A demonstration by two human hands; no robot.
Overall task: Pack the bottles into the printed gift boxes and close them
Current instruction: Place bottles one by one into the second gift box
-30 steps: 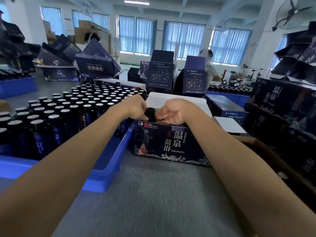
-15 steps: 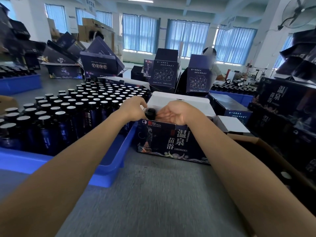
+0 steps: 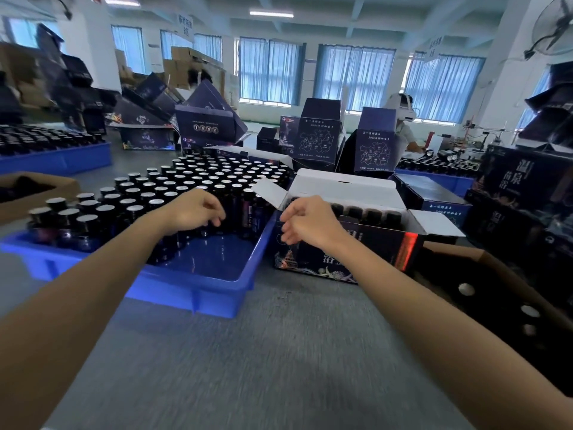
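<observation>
Blue tray [image 3: 198, 293]: left hand [image 3: 193, 212] now over the bottles [image 3: 186, 178], loosely curled, empty.
Gift box [image 3: 381, 243]: bottle dropped in; right hand [image 3: 305, 225] out, slack, empty.
Next: likely another bottle.

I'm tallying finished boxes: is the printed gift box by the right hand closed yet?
Open. On the gift box the white lid stands back, side flaps spread, and a row of bottle caps shows inside.

Tray [image 3: 198, 293] and gift box [image 3: 313, 262] on the counter [image 3: 279, 352].
Bottles [image 3: 186, 184] stand in the tray at left; the gift box stands just beside it, at right.
</observation>
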